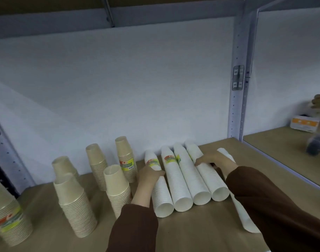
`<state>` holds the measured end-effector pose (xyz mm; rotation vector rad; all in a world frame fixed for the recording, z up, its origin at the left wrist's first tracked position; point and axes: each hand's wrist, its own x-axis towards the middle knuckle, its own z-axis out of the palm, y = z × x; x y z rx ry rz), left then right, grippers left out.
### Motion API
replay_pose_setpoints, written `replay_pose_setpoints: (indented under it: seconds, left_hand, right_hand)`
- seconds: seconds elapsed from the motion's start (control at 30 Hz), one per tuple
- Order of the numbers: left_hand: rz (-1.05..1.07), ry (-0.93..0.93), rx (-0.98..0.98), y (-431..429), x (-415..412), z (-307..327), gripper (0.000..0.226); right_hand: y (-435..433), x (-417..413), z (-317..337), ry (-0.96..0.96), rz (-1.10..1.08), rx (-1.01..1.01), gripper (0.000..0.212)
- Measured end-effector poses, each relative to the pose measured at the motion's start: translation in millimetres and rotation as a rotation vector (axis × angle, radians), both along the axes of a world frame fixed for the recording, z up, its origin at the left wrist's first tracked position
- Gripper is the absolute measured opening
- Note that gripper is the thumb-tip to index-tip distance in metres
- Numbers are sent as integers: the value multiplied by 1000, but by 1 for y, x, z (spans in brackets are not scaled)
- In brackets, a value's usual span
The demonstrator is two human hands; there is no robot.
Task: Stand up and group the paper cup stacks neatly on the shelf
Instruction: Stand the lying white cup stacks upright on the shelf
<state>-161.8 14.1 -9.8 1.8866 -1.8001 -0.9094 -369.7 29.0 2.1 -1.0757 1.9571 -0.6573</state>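
Several long white paper cup stacks (182, 180) lie side by side on the brown shelf board (191, 233), open mouths toward me. My left hand (148, 180) grips the leftmost white stack (160, 193) around its middle. My right hand (213, 160) rests flat, fingers spread, on top of the right-hand lying stacks. Another white stack (242, 213) lies partly hidden under my right sleeve. Several beige paper cup stacks (77, 204) stand upright, mouths down, on the left; some carry yellow-green labels.
A grey metal upright (240, 88) divides this bay from the one on the right, where an orange-white box (303, 125) and a dark blurred object (316, 146) sit. Another person's hand (319, 100) shows at the right edge. A white wall closes the back.
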Motion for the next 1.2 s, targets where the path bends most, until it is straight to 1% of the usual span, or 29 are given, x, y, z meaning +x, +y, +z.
replay_pose_setpoints:
  seconds: [0.13, 0.2, 0.3, 0.4, 0.43, 0.57, 0.63, 0.7, 0.83, 0.93, 1.03, 1.2]
  left_hand:
    - [9, 96, -23, 1, 0, -2, 51]
    - [35, 114, -39, -2, -1, -5, 52]
    - [75, 153, -101, -3, -1, -5, 53]
    - [97, 205, -221, -2, -6, 1, 51]
    - [110, 209, -266, -1, -8, 5, 51]
    - [192, 227, -559, 3, -14, 18, 49]
    - [227, 277, -667, 4, -13, 20, 48]
    - [251, 323, -705, 3, -12, 18, 48]
    - [294, 373, -709, 0, -9, 8, 51]
    - [324, 384, -697, 0, -8, 6, 56]
    - [316, 397, -715, 4, -8, 4, 60]
    - [306, 389, -714, 9, -6, 1, 59]
  right_hand:
    - [-4, -11, 11, -57, 11, 7, 66]
    - [-6, -20, 19, -110, -51, -73, 69]
    - [-6, -29, 31, -75, -175, -276, 62]
    - [-4, -26, 39, 15, -251, -460, 47]
    - [-5, -24, 40, 52, -270, -512, 46]
    - [-8, -20, 38, 116, -323, -641, 55]
    - [-11, -19, 33, 121, -331, -667, 56]
    - [-13, -17, 28, 126, -336, -686, 53]
    - [-17, -14, 21, 124, -334, -713, 51]
    - [-19, -13, 18, 135, -327, -706, 55]
    - [-18, -10, 15, 150, -340, -693, 58]
    - [-11, -6, 18, 172, -338, -654, 59]
